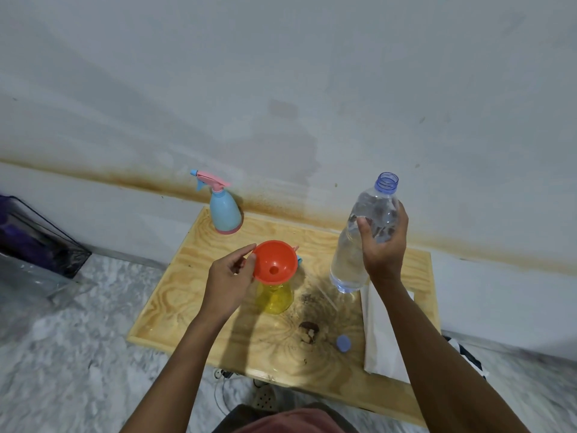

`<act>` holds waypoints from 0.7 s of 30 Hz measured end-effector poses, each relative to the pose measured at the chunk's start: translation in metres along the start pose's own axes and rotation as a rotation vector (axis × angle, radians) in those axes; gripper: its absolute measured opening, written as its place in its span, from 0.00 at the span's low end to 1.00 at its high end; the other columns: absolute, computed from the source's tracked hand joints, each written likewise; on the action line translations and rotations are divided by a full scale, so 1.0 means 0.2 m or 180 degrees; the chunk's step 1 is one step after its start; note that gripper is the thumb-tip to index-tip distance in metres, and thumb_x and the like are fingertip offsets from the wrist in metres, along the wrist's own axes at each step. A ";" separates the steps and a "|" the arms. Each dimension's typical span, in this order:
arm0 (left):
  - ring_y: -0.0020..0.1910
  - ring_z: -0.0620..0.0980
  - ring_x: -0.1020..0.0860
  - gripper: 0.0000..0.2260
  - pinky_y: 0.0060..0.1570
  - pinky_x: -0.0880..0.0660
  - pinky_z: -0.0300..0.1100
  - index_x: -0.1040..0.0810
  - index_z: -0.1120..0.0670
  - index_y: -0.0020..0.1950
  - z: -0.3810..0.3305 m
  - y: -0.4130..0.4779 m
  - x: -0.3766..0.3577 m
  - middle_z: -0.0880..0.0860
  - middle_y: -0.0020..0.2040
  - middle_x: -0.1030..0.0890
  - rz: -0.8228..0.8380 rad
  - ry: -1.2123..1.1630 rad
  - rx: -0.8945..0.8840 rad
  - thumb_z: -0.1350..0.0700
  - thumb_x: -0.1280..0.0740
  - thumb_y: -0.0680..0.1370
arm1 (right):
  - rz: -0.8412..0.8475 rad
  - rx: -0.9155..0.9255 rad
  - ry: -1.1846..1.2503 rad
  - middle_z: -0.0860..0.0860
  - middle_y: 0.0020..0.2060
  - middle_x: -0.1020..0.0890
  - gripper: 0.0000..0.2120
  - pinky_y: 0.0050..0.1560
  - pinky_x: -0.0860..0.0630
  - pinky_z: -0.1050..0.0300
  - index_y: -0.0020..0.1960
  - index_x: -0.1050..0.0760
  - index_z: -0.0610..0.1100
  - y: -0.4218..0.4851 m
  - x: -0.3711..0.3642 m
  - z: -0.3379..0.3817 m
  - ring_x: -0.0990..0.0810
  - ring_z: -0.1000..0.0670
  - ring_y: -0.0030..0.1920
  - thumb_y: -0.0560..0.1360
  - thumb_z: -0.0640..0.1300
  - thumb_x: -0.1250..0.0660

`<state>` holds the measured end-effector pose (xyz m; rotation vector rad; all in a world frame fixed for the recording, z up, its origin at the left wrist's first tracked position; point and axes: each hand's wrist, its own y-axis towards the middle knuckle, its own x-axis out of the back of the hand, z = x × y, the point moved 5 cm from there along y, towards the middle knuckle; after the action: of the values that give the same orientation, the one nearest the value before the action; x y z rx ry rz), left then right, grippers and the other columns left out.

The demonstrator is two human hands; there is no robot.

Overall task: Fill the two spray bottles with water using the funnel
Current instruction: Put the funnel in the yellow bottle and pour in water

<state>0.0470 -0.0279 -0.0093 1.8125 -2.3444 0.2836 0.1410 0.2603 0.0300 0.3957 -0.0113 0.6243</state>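
Note:
An orange funnel (274,261) sits in the neck of a yellow spray bottle (274,297) standing at the middle of the wooden table (193,295). My left hand (229,276) pinches the funnel's left rim. My right hand (384,242) grips a clear uncapped water bottle (362,232), held nearly upright to the right of the funnel, just above the table. A blue spray bottle (225,212) with a pink trigger head stands at the table's far edge. Something blue and pink, partly hidden, pokes out behind the funnel (299,259).
A blue bottle cap (343,343) lies near the table's front right. A white folded cloth (385,335) lies along the right side under my right forearm. Dark stains (309,329) mark the wood. A dark bin (37,239) stands on the floor at the left. The wall is right behind the table.

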 end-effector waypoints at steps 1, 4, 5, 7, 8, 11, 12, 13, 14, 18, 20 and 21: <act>0.38 0.52 0.22 0.11 0.36 0.23 0.31 0.19 0.51 0.63 0.00 0.00 0.00 0.56 0.36 0.23 -0.0002 -0.0032 0.0008 0.58 0.34 0.81 | 0.0019 0.0031 0.0012 0.57 0.63 0.26 0.31 0.61 0.27 0.67 0.73 0.37 0.40 0.01 0.00 0.03 0.26 0.67 0.63 0.75 0.37 0.28; 0.38 0.50 0.22 0.12 0.37 0.23 0.31 0.19 0.52 0.63 -0.02 -0.02 -0.01 0.56 0.37 0.23 0.0002 -0.0073 0.0000 0.58 0.34 0.81 | 0.0053 0.0122 0.0058 0.62 0.63 0.29 0.31 0.61 0.28 0.69 0.73 0.38 0.43 0.03 0.03 0.11 0.27 0.67 0.63 0.74 0.37 0.28; 0.37 0.50 0.22 0.12 0.37 0.23 0.31 0.19 0.52 0.63 -0.02 -0.02 -0.01 0.56 0.36 0.23 0.0006 -0.0074 -0.0010 0.58 0.34 0.81 | 0.0052 0.0176 0.0055 0.62 0.63 0.29 0.32 0.60 0.28 0.70 0.73 0.38 0.44 0.03 0.04 0.15 0.27 0.68 0.63 0.74 0.36 0.28; 0.35 0.47 0.22 0.12 0.37 0.24 0.30 0.19 0.53 0.64 -0.03 -0.03 0.00 0.57 0.36 0.24 0.0007 -0.0081 -0.0022 0.58 0.34 0.81 | 0.0066 0.0330 0.0041 0.61 0.64 0.29 0.32 0.59 0.29 0.72 0.72 0.38 0.44 0.03 0.06 0.22 0.28 0.69 0.63 0.73 0.35 0.28; 0.33 0.46 0.22 0.12 0.36 0.24 0.29 0.20 0.54 0.64 -0.03 -0.03 0.00 0.58 0.36 0.24 0.0006 -0.0088 -0.0028 0.58 0.34 0.81 | 0.0101 0.0403 0.0041 0.60 0.63 0.29 0.31 0.59 0.29 0.72 0.71 0.38 0.43 0.03 0.07 0.25 0.28 0.69 0.63 0.73 0.34 0.28; 0.30 0.42 0.21 0.12 0.36 0.25 0.28 0.20 0.54 0.65 -0.04 -0.04 0.01 0.58 0.35 0.24 0.0002 -0.0103 -0.0061 0.59 0.34 0.81 | 0.0283 0.0512 0.0102 0.59 0.63 0.27 0.29 0.60 0.27 0.68 0.70 0.35 0.48 0.01 0.08 0.34 0.26 0.65 0.63 0.73 0.38 0.29; 0.30 0.42 0.21 0.13 0.36 0.25 0.28 0.20 0.55 0.65 -0.04 -0.04 0.02 0.58 0.35 0.24 0.0001 -0.0120 -0.0059 0.59 0.34 0.81 | 0.0371 0.0528 0.0092 0.58 0.64 0.26 0.28 0.62 0.26 0.64 0.70 0.35 0.53 0.00 0.09 0.36 0.25 0.62 0.64 0.73 0.42 0.29; 0.30 0.42 0.21 0.13 0.37 0.25 0.28 0.20 0.55 0.65 -0.04 -0.04 0.02 0.58 0.35 0.24 -0.0001 -0.0145 -0.0047 0.59 0.34 0.81 | 0.0471 0.0531 0.0063 0.56 0.65 0.26 0.28 0.63 0.25 0.58 0.69 0.34 0.59 0.00 0.08 0.37 0.25 0.58 0.66 0.72 0.46 0.29; 0.30 0.43 0.20 0.13 0.37 0.24 0.29 0.20 0.55 0.65 -0.03 -0.04 0.02 0.57 0.35 0.23 0.0001 -0.0180 -0.0029 0.59 0.33 0.81 | 0.0584 0.0520 0.0021 0.56 0.65 0.26 0.27 0.64 0.25 0.53 0.68 0.34 0.64 -0.01 0.08 0.37 0.25 0.54 0.67 0.72 0.49 0.30; 0.36 0.50 0.19 0.14 0.36 0.23 0.30 0.21 0.56 0.66 -0.03 -0.03 0.01 0.56 0.36 0.22 0.0029 -0.0334 0.0053 0.59 0.33 0.81 | 0.1089 0.0360 -0.0043 0.54 0.65 0.25 0.26 0.61 0.22 0.48 0.67 0.33 0.64 -0.07 0.06 0.37 0.23 0.53 0.64 0.71 0.53 0.31; 0.37 0.51 0.19 0.14 0.36 0.22 0.30 0.21 0.56 0.66 -0.03 -0.03 0.00 0.58 0.38 0.22 0.0034 -0.0373 0.0084 0.59 0.33 0.81 | 0.1319 0.0244 0.0000 0.58 0.63 0.24 0.25 0.58 0.22 0.56 0.66 0.32 0.63 -0.12 0.04 0.37 0.22 0.58 0.61 0.70 0.55 0.31; 0.37 0.50 0.20 0.14 0.36 0.21 0.31 0.21 0.57 0.66 -0.03 -0.02 0.00 0.58 0.39 0.21 0.0030 -0.0376 0.0094 0.59 0.33 0.81 | 0.1432 0.0174 0.0001 0.60 0.62 0.23 0.25 0.57 0.21 0.57 0.65 0.31 0.63 -0.14 0.03 0.36 0.21 0.58 0.60 0.69 0.55 0.31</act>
<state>0.0508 -0.0284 -0.0034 1.8812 -2.4403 0.2192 0.1700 0.2168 0.0874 0.4499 -0.0850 1.0703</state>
